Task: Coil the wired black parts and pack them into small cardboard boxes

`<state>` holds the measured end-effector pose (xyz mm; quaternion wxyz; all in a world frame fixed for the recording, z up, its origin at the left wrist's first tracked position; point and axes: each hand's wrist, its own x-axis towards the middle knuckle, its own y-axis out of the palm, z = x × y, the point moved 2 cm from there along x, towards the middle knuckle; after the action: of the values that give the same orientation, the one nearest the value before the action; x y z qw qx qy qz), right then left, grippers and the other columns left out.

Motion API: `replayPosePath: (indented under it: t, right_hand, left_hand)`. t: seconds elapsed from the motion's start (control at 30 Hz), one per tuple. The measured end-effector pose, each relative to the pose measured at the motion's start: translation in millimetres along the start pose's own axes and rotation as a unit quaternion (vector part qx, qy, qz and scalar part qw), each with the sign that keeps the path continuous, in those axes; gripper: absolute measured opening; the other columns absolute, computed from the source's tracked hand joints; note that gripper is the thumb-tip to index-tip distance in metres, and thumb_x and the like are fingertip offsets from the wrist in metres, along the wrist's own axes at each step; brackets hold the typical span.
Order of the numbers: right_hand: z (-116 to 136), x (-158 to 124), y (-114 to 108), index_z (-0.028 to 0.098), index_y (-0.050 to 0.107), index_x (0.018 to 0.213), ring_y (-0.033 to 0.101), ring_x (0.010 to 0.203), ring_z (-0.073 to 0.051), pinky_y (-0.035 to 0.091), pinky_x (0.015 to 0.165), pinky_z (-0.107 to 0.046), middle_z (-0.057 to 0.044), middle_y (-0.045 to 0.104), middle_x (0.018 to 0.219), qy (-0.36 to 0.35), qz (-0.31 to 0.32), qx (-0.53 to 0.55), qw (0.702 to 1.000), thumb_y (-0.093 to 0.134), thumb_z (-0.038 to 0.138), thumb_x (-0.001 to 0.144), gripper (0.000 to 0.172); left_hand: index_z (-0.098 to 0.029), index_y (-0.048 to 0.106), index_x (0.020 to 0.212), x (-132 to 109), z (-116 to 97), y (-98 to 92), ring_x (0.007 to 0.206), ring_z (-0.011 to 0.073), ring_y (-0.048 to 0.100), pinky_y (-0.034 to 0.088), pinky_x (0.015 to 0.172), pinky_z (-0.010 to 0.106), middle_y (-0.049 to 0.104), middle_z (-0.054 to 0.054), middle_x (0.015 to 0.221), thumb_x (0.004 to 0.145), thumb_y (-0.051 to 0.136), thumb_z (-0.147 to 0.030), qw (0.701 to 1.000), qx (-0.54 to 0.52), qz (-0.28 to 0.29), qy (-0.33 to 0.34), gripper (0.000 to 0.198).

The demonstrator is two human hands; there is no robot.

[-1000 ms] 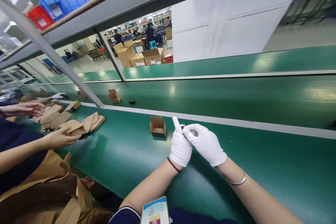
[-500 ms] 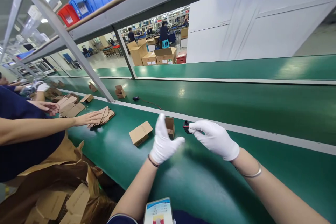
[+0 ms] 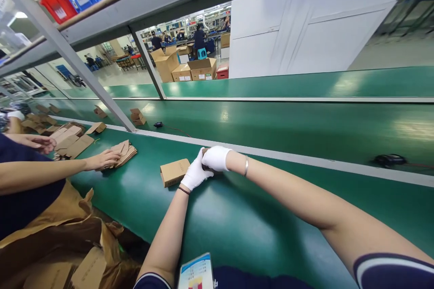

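While hands (image 3: 206, 167) meet, closed carton (image 3: 174, 172) label unreadable.

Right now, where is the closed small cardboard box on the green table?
The closed cardboard box lies on the green table, just left of the gloved left hand and right of the flat cardboard pile.
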<state>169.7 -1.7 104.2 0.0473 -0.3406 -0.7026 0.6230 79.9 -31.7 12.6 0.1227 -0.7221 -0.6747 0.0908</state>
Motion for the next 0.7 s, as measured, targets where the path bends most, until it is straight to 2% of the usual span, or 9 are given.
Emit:
replayPosePath:
  t: [0.13,0.23,0.33,0.4,0.47,0.53,0.57,0.63,0.7]
  right_hand:
    - [6,2,17,0.007,0.07,0.088,0.062,0.079,-0.026,0.043,0.067,-0.032,-0.013,0.064,0.083,0.015,-0.014,0.015,1.0,0.056,0.008,0.074,0.02]
    - [9,-8,24,0.008,0.07,0.089,0.062,0.078,-0.025,0.045,0.069,-0.034,-0.013,0.064,0.082,0.03,-0.02,0.029,0.999,0.052,0.014,0.08,0.021]
    - [12,-17,28,0.007,0.068,0.094,0.062,0.079,-0.027,0.047,0.069,-0.037,-0.016,0.062,0.088,0.047,-0.03,0.024,0.998,0.047,0.033,0.088,0.034]
    - [4,-20,31,0.005,0.066,0.098,0.061,0.084,-0.029,0.047,0.072,-0.04,-0.019,0.061,0.093,0.083,-0.036,0.004,0.996,0.046,0.023,0.087,0.03]
    - [-16,-19,35,0.001,0.064,0.101,0.06,0.089,-0.032,0.046,0.075,-0.042,-0.023,0.06,0.097,0.139,-0.034,-0.013,0.99,0.044,0.006,0.081,0.029]
    - [-48,-18,38,-0.002,0.063,0.102,0.059,0.093,-0.035,0.046,0.074,-0.043,-0.026,0.058,0.099,0.204,-0.034,-0.016,0.978,0.038,0.0,0.08,0.034]
    - [-67,-19,38,-0.003,0.063,0.102,0.059,0.094,-0.035,0.045,0.074,-0.043,-0.027,0.058,0.099,0.238,-0.035,-0.016,0.971,0.036,0.0,0.081,0.034]
    - [-105,-21,38,-0.004,0.064,0.101,0.059,0.094,-0.035,0.045,0.074,-0.043,-0.029,0.057,0.099,0.299,-0.035,-0.01,0.954,0.035,0.002,0.083,0.034]
    - [-133,-26,36,-0.004,0.064,0.101,0.059,0.094,-0.033,0.045,0.075,-0.043,-0.029,0.057,0.099,0.339,-0.036,-0.004,0.94,0.037,0.003,0.084,0.032]
  left_hand:
    - [-0.027,0.03,0.135,2,2,2.5,0.113,0.014,0.053,0.041,0.112,0.039,0.054,0.002,0.125,0.06,0.067,-0.021,1.0,0.004,0.002,-0.003,0.084]
    - [-0.028,0.019,0.14,2,2,4.3,0.122,0.0159,0.048,0.038,0.115,0.041,0.047,0.003,0.134,0.066,0.063,-0.025,1.0,0.026,0.004,0.0,0.086]
    - [-0.025,0.015,0.143,-10,-7,-1.2,0.133,0.0177,0.037,0.032,0.12,0.041,0.036,0.005,0.143,0.071,0.054,-0.026,0.99,0.135,-0.011,0.034,0.081]
    - [-0.027,0.024,0.14,-23,-12,-11.9,0.138,0.0222,0.027,0.025,0.122,0.045,0.03,0.003,0.146,0.07,0.055,-0.025,0.963,0.26,-0.043,0.049,0.077]
    - [-0.029,0.034,0.136,-38,-10,-28.3,0.139,0.0296,0.02,0.02,0.12,0.053,0.032,0.003,0.144,0.066,0.062,-0.029,0.92,0.38,-0.097,0.016,0.075]
    - [-0.026,0.041,0.131,-49,3,-47.3,0.135,0.034,0.022,0.026,0.113,0.057,0.039,0.006,0.138,0.063,0.067,-0.038,0.876,0.454,-0.15,-0.061,0.074]
    - [-0.024,0.043,0.129,-53,11,-56.3,0.132,0.0334,0.027,0.031,0.11,0.055,0.041,0.008,0.135,0.064,0.066,-0.042,0.86,0.473,-0.169,-0.095,0.071]
    - [-0.022,0.045,0.127,-54,27,-70.9,0.124,0.0282,0.037,0.04,0.103,0.048,0.044,0.008,0.132,0.075,0.05,-0.044,0.849,0.479,-0.187,-0.124,0.057]
    - [-0.022,0.05,0.122,-51,37,-80.4,0.117,0.0219,0.045,0.043,0.1,0.04,0.049,0.007,0.128,0.083,0.028,-0.039,0.862,0.447,-0.205,-0.128,0.048]
